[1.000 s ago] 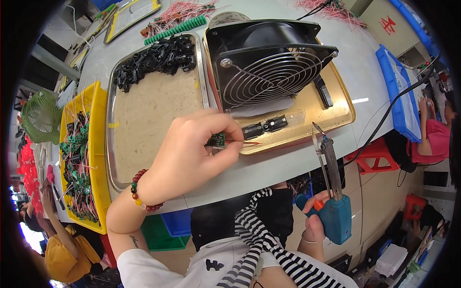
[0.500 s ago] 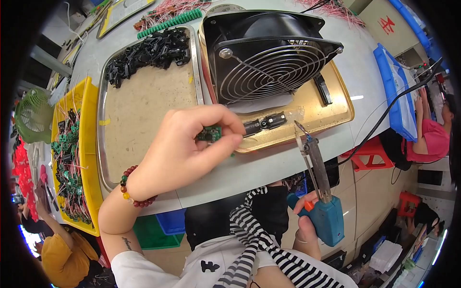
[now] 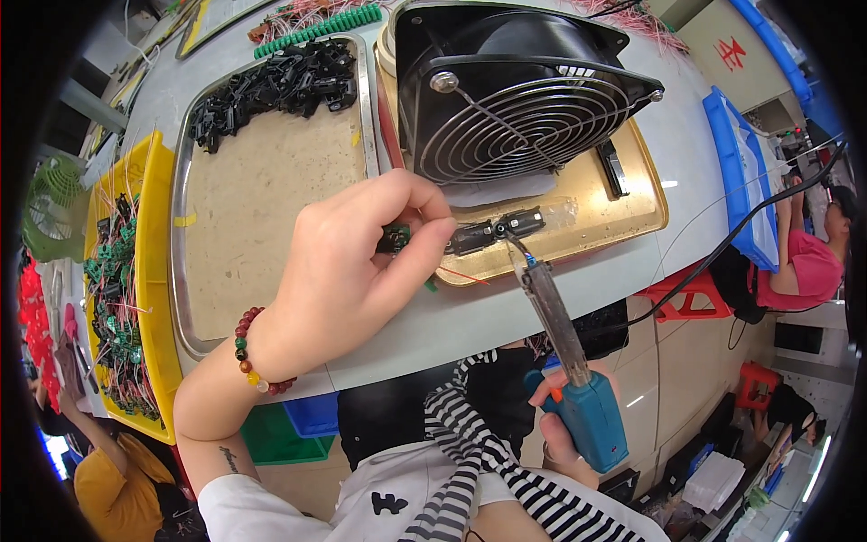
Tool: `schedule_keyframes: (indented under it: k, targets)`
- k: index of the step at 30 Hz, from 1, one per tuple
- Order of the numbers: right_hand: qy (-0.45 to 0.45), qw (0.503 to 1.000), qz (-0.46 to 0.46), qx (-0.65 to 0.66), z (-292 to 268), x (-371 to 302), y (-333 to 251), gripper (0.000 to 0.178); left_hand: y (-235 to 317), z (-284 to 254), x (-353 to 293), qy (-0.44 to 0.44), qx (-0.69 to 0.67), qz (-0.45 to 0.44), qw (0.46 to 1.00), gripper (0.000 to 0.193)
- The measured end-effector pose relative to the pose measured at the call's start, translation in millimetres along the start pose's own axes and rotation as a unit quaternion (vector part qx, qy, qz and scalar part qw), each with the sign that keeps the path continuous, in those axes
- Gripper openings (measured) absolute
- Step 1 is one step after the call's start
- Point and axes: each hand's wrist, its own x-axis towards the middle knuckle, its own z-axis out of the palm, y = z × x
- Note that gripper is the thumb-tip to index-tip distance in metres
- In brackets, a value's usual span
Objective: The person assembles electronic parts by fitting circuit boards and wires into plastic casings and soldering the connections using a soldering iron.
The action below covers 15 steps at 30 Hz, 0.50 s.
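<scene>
A small green circuit board (image 3: 395, 238) is pinched between the thumb and forefinger of my left hand (image 3: 339, 271), mostly hidden by the fingers. A thin red wire (image 3: 465, 275) runs out beside the thumb. My right hand (image 3: 562, 441) is closed round the handle of a teal soldering gun (image 3: 598, 429). The gun's tip meets, or almost meets, the middle of a black plastic housing (image 3: 522, 222) lying at the near edge of a gold tray (image 3: 639, 210); contact is hard to tell. The housing's left end lies by my left fingertips.
On the gold tray stands a black fan (image 3: 524, 117) with a wire guard, beside another black piece (image 3: 613, 170). Left of it, a steel tray (image 3: 262, 226) holds black housings. A yellow bin (image 3: 161, 316) of wired boards stands further left. A black cable (image 3: 704, 244) hangs at right.
The soldering gun has swung left, bringing its tip to the black housing's middle. My left hand keeps its pinch on the board, and the red wire now shows. The view has shifted slightly.
</scene>
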Motion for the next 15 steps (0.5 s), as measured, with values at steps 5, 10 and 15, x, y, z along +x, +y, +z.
schedule_keyframes:
  k: [5,10,15]
  targets:
    - [-0.049,0.998,-0.031,-0.021,1.3,4.3,2.2,0.027,-3.6,1.6,-1.6,-0.008,0.004,0.004,1.0,0.007]
    - [-0.052,0.998,-0.026,-0.037,1.9,3.5,3.1,0.026,0.5,0.4,-2.6,-0.009,0.009,-0.013,1.0,0.007]
    - [-0.057,0.997,-0.021,-0.046,2.9,2.4,1.5,0.026,-2.1,0.0,-4.9,-0.008,0.019,0.008,1.0,0.007]
